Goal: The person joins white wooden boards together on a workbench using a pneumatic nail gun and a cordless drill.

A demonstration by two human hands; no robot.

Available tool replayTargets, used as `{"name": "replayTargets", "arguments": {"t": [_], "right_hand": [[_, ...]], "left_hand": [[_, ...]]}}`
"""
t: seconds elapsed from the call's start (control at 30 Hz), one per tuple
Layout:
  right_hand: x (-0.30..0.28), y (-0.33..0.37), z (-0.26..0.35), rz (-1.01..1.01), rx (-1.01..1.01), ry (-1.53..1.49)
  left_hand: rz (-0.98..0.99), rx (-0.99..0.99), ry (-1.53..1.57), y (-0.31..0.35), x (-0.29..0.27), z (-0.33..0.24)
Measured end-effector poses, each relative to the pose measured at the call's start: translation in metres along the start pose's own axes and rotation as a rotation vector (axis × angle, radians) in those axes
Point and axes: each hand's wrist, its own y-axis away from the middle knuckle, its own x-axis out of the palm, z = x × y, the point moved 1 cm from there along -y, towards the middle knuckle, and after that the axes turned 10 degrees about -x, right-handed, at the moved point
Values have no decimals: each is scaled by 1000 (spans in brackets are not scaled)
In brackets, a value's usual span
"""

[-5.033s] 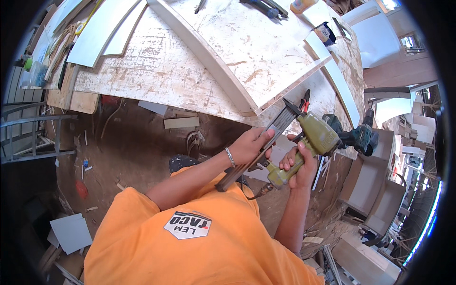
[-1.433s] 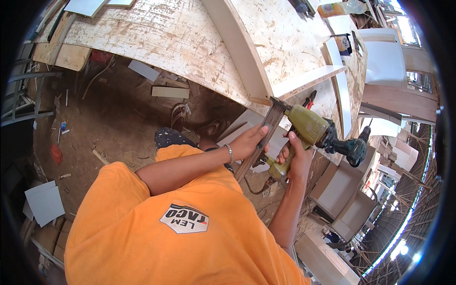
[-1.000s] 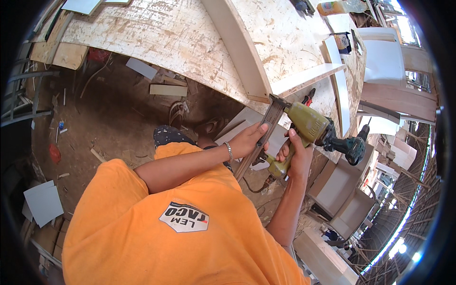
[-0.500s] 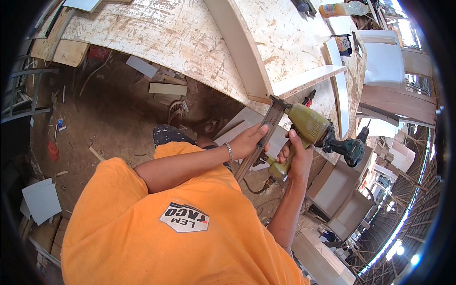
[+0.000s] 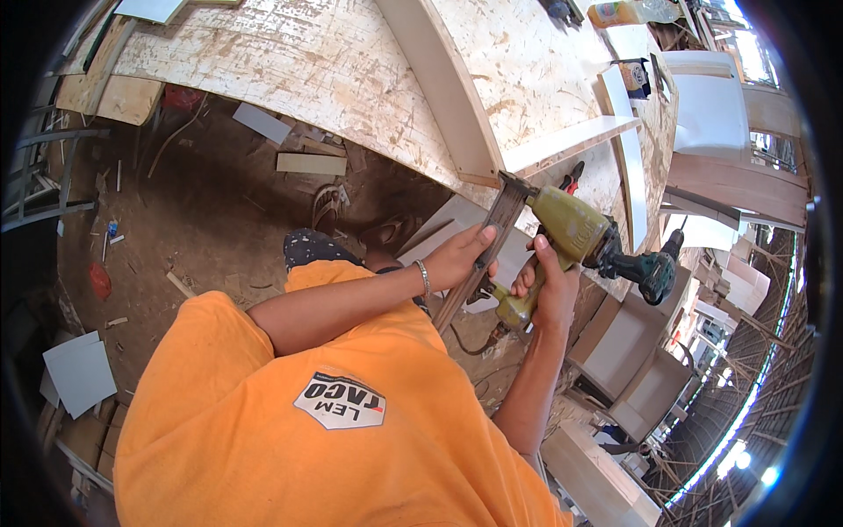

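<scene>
Worktable, scarred and pale, spans the top of the view and carries the work. On it a long board runs to the near edge, where its end meets a shorter white board at a corner; this placing looks done. The shorter board's far end reaches a white strip, and I see no third side there. The olive nail gun has its nose at the corner, apparently touching. The left hand wraps thumb and fingers round its magazine; the right hand is curled about the handle, trigger pressure hidden. Red-handled pliers lie just beside. Whether nails already join the corner, or that fastening remains, I cannot tell.
</scene>
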Motion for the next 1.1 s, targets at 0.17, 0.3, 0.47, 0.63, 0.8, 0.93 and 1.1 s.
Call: {"name": "replayTargets", "arguments": {"t": [0.17, 0.3, 0.47, 0.63, 0.8, 0.93, 1.1], "right_hand": [[0, -1, -1, -9, -3, -12], [-2, -2, -3, 2, 2, -21], [-2, -2, -3, -2, 15, -28], [-1, -2, -1, 5, 5, -18], [-2, -2, -2, 16, -2, -14], [-2, -3, -2, 17, -1, -12], [-2, -3, 0, 25, -5, -14]], "left_hand": [[-11, -7, 16, 0, 0, -1], [-7, 1, 28, -2, 0, 1], [-14, 36, 11, -1, 1, 0], [-38, 12, -7, 1, 1, -3], [-30, 27, -9, 2, 1, -3], [-21, 44, 2, -1, 1, 0], [-33, 49, -7, -1, 2, 0]]}}
